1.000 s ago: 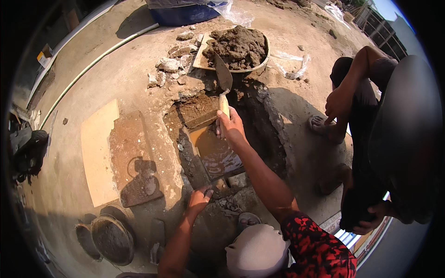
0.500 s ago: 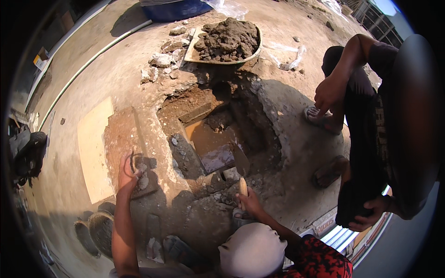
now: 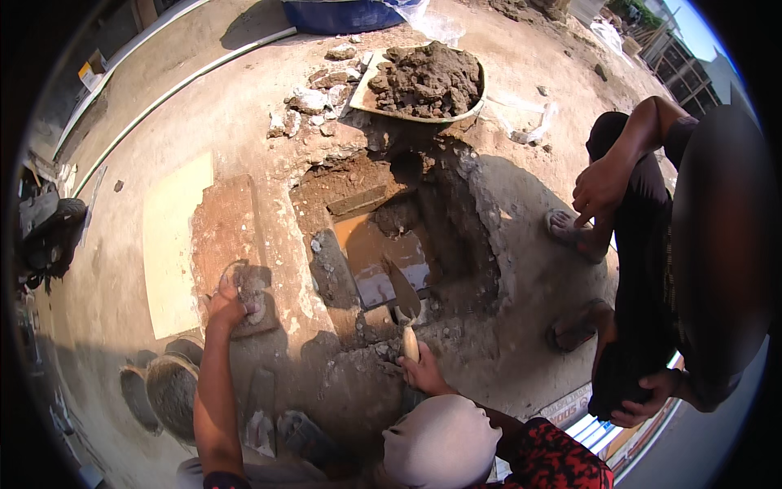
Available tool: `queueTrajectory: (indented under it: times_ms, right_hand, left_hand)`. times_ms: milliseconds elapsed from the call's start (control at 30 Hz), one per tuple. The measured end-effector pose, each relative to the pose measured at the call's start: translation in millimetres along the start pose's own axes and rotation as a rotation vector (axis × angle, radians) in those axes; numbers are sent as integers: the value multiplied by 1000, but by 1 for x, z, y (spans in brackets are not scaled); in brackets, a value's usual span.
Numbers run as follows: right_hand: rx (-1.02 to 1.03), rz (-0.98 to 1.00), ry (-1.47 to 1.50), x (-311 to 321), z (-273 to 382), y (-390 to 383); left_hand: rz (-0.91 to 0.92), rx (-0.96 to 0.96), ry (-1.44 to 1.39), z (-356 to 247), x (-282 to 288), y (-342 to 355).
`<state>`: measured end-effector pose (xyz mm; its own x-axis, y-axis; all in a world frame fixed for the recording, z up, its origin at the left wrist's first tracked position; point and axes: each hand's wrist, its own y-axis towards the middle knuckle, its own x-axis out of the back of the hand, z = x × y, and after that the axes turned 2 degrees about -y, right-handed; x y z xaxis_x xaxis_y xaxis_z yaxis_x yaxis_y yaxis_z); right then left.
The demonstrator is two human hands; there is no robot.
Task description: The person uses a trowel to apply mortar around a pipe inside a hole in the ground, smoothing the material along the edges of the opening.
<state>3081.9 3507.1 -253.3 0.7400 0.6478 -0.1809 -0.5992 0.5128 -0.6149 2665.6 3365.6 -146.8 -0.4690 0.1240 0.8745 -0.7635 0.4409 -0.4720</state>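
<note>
My left hand (image 3: 226, 301) is closed at a thin curved handle (image 3: 243, 266) on a rust-brown slab (image 3: 224, 216), left of the pit. My right hand (image 3: 423, 367) grips the wooden handle of a trowel (image 3: 410, 345), whose pointed metal blade (image 3: 405, 292) is low over the near side of the broken-edged pit (image 3: 481, 236). Muddy brown water (image 3: 366, 261) lies inside the square frame in the pit, with a dark lump at its back.
A tub of wet soil (image 3: 428, 81) stands behind the pit, beside rubble (image 3: 314, 102). A co-worker (image 3: 643, 244) crouches at the right. A pale board (image 3: 171, 253), buckets (image 3: 171, 395), a hose (image 3: 122, 122) and a blue basin (image 3: 342, 16) are around.
My right hand has brought the trowel down from over the pit's far side to its near edge. My left hand has moved up-left from the pit's edge to the slab.
</note>
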Motion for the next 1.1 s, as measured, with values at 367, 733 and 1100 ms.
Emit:
queueTrajectory:
  times_ms: [367, 733, 1100]
  right_hand:
    - [-48, -76, 35, 10, 9, 13]
    - [-36, -38, 32, 9, 13, 14]
    - [-26, -31, 11, 6, 15, 18]
  left_hand:
    - [12, -72, 147, -6, 3, 6]
    - [25, -29, 250, -13, 4, 7]
    - [60, -18, 216, -15, 6, 5]
